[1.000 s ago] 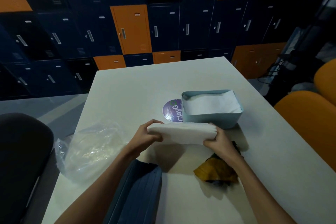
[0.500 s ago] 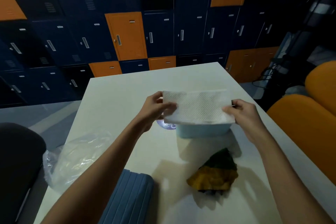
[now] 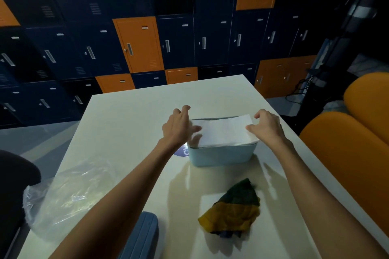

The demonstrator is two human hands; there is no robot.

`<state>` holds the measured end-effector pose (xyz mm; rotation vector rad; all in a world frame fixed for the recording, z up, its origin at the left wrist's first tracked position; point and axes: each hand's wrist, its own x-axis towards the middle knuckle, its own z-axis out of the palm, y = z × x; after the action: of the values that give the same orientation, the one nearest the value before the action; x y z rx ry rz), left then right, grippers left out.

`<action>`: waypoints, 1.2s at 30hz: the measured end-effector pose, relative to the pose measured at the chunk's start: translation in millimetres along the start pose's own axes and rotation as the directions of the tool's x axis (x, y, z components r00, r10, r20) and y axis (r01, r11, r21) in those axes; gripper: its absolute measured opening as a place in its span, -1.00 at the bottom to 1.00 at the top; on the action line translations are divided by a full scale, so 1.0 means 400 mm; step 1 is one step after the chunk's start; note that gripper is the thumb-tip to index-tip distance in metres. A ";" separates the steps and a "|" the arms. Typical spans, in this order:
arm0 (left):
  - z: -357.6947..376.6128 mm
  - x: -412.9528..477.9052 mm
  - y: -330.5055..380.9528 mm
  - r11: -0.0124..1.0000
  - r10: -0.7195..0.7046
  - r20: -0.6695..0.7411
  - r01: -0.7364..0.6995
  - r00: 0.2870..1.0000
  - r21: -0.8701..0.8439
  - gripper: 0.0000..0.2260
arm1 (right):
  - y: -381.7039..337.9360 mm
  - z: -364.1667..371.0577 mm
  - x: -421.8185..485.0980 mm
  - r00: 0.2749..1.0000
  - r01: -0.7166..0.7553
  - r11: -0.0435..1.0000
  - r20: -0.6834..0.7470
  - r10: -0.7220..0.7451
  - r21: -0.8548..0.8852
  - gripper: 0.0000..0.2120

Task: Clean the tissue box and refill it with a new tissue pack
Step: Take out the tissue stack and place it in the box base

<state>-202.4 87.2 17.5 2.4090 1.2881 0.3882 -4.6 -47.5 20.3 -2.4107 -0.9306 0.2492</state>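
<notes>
Soft white tissues (image 3: 223, 132) sit stacked flat in the smooth pale-blue rectangular box (image 3: 221, 156), mid-table (image 3: 126, 122). My left hand (image 3: 176, 128) and right hand (image 3: 268, 126) flank them, fingers loose, thumbs touching the ends. Crumpled yellow-green cloth (image 3: 233, 210) lies nearer me than the box, crinkly clear bag (image 3: 69, 193) off to its left.

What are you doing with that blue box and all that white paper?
A person is refilling a tissue box. The left hand and right hand are at the two ends of a white tissue stack, thumbs touching it. The stack lies in the box's open top, poking above the rim. A cloth and a clear wrapper lie on the table nearby.
</notes>
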 end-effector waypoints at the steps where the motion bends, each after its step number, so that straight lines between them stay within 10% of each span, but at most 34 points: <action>1: -0.015 0.002 -0.008 0.999 0.000 0.009 0.000 1.000 -0.037 -0.46 | 0.002 -0.007 0.005 0.999 0.041 0.999 -0.012 -0.041 -0.014 -0.60; 9: -0.044 -0.008 -0.028 0.994 -0.031 0.149 0.015 0.988 0.109 -0.77 | -0.020 0.018 0.007 0.950 0.305 0.919 0.145 -0.276 -0.250 -0.64; 20: 0.028 -0.016 0.017 0.903 -0.111 0.090 0.062 0.990 0.424 -0.71 | -0.066 0.070 -0.012 0.938 0.317 0.729 0.314 -0.147 -0.606 -0.78; 30: -0.121 -0.065 -0.073 0.999 0.040 -0.044 -0.041 0.998 -0.026 -0.60 | -0.213 0.018 -0.103 0.933 0.360 0.917 0.065 -0.355 -0.173 -0.79; 36: -0.185 -0.198 -0.214 0.990 -0.124 0.010 0.124 0.992 -0.063 -0.68 | -0.325 0.201 -0.281 0.834 0.404 0.886 0.308 -0.459 0.226 -0.82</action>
<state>-338.4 79.1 39.5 2.2620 1.3932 0.3801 -190.4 -8.7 21.7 -1.9762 -1.5328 0.5723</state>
